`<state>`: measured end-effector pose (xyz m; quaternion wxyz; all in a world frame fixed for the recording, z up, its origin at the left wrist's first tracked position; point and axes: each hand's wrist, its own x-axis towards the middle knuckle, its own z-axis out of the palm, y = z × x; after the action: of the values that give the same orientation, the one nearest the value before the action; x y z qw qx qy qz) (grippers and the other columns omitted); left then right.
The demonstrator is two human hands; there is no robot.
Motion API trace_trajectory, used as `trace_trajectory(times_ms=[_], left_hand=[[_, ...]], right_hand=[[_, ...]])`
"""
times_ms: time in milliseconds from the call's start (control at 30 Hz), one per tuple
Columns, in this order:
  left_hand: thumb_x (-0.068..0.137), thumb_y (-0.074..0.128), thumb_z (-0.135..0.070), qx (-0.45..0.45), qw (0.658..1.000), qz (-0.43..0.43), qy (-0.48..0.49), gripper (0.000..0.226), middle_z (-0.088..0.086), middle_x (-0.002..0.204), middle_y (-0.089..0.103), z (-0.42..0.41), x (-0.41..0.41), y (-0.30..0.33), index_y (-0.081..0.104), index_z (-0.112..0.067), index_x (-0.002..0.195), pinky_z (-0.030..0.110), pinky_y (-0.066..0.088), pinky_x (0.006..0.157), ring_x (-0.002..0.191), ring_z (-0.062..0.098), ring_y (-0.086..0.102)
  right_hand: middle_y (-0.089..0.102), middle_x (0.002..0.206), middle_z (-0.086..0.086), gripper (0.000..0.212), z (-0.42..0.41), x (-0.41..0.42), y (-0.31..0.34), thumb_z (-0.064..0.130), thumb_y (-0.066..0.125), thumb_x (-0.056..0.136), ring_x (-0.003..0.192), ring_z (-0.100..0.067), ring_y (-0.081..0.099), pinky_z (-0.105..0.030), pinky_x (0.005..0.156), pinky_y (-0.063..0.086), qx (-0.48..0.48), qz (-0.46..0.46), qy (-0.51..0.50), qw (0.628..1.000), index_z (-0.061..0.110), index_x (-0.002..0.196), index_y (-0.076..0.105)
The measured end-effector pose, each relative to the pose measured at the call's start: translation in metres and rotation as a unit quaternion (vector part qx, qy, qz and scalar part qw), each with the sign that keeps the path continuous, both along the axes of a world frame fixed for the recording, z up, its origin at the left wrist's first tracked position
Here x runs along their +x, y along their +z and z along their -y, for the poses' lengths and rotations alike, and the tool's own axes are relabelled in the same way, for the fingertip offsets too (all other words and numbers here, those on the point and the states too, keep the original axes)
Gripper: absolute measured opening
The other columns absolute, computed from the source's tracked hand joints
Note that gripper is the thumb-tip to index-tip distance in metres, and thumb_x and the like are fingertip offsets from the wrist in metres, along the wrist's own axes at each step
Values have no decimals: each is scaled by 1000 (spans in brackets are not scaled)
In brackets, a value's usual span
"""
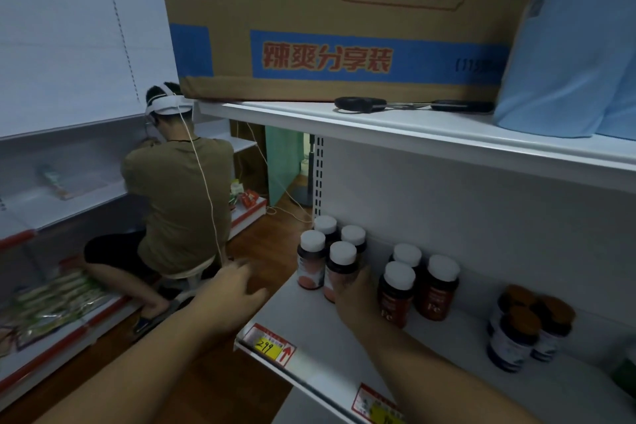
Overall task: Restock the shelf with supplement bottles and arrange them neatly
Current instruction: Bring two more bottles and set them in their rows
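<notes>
The right hand (358, 303) grasps a bottle (339, 268) on the shelf (447, 372); the left hand (234, 289), at 9 o'clock, hangs released. Next, I think, align it.

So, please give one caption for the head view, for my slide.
Right hand grips a white-capped dark supplement bottle on the white metal shelf; left hand hovers open.

Both forearms are bare from the frame's lower edge up to the wrists. The left hand (231, 289) and right hand (358, 299) wear no gloves, rings or watch.
</notes>
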<state>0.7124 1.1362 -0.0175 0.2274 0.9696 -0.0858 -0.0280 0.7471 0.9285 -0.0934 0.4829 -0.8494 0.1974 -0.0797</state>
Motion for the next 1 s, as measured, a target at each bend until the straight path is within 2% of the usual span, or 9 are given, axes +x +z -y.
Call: trace_trajectory(times_ms=[100, 200, 300, 367, 433, 533, 600, 767, 1000], left_hand=[[88, 51, -44, 38, 999, 6, -38, 58, 1, 148, 34, 23, 13, 8, 34, -28, 140, 40, 40, 106, 133, 22, 38], [77, 39, -66, 81, 993, 52, -74, 62, -7, 141, 43, 47, 32, 8, 36, -40, 133, 43, 40, 103, 131, 20, 40], [74, 39, -69, 101, 988, 88, -76, 69, -6, 146, 38, 72, 40, 10, 32, -40, 136, 47, 37, 105, 133, 20, 37], [82, 43, -61, 100, 985, 106, -92, 66, -1, 153, 26, 92, 25, 24, 27, -35, 141, 48, 29, 112, 140, 23, 26], [87, 39, -60, 111, 982, 108, -104, 66, -1, 157, 14, 113, 13, 31, 21, -33, 145, 48, 20, 116, 144, 24, 13], [87, 34, -64, 142, 975, 99, -136, 69, 0, 159, 6, 149, -6, 43, 17, -33, 146, 50, 13, 117, 146, 26, 4], [89, 34, -61, 147, 970, 103, -166, 68, 2, 159, 5, 179, -22, 51, 16, -31, 147, 51, 13, 117, 146, 27, 4], [92, 32, -57, 145, 949, 121, -252, 65, 2, 160, -2, 275, -89, 66, 11, -32, 148, 51, 6, 118, 147, 26, -3], [90, 30, -63, 156, 923, 105, -335, 67, -3, 160, -2, 417, -215, 64, 10, -36, 148, 47, 3, 119, 147, 23, -4]], right_hand=[[54, 127, -15, 64, 3, -27, 17, 49, 50, 86, 112, -29, 53, -32, 89, 42, -17, 58, 25, 998, 2, 127, 40], [45, 128, 8, 51, 7, -55, 44, 44, 44, 93, 120, -18, 46, -23, 95, 33, -37, 70, 119, 990, 19, 135, 35], [56, 123, 3, 49, 13, -73, 68, 61, 34, 85, 111, -21, 55, -38, 90, 48, -93, 47, 194, 976, 32, 123, 45], [51, 129, 3, 49, 30, -88, 84, 59, 36, 85, 114, -21, 53, -42, 93, 48, -147, 49, 217, 964, 34, 127, 41], [39, 143, 1, 50, 56, -107, 101, 48, 41, 89, 128, -23, 41, -41, 104, 39, -224, 68, 239, 942, 31, 136, 34], [2, 160, -3, 65, 105, -144, 122, 44, 42, 94, 147, -23, -3, -40, 119, 7, -384, 15, 264, 885, 26, 149, 11], [-8, 159, -1, 69, 135, -168, 127, 50, 40, 94, 146, -21, -12, -39, 118, -2, -427, -33, 251, 868, 28, 149, 4], [-3, 160, -1, 69, 215, -251, 135, 52, 41, 93, 147, -22, -8, -44, 119, 2, -426, -65, 190, 882, 32, 149, 5], [0, 160, -6, 70, 330, -420, 128, 55, 41, 92, 147, -26, -4, -47, 119, 7, -439, -126, 98, 884, 30, 149, 9]])
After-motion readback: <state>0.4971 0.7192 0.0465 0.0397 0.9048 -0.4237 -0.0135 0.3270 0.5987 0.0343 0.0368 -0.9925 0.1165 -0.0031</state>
